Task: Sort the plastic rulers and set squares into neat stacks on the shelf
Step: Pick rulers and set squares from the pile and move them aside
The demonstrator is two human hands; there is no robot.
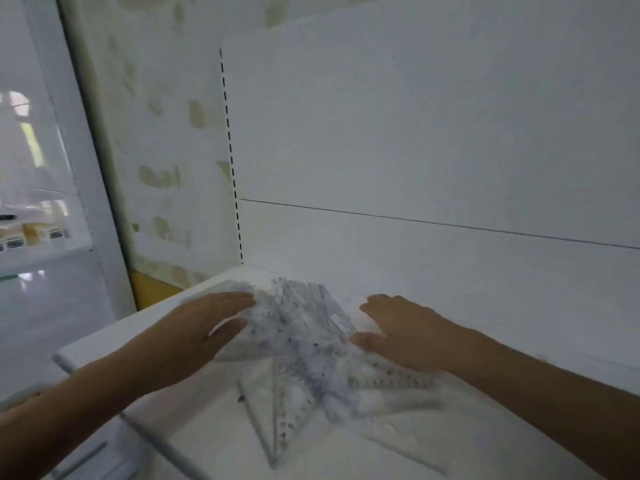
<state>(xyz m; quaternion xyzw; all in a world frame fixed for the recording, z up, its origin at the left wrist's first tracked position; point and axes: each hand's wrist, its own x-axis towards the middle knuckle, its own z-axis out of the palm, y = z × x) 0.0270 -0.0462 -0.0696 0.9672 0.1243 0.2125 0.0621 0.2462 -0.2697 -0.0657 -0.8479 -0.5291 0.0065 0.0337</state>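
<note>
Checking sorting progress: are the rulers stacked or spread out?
Spread out. The rulers lie crisscrossed in a loose pile on the shelf, pointing different ways.

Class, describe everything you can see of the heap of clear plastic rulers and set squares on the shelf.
The heap of rulers and set squares is a loose, unsorted jumble of see-through plastic pieces with dark printed scale marks, lying flat and overlapping at crossed angles on the white shelf. Triangular set squares poke out toward the near edge. The left hand and right hand flank it, fingers fairly straight and touching its sides. Motion blur hides finer detail.

Motion-blurred heap of clear rulers and set squares, individual pieces indistinguishable.
</note>
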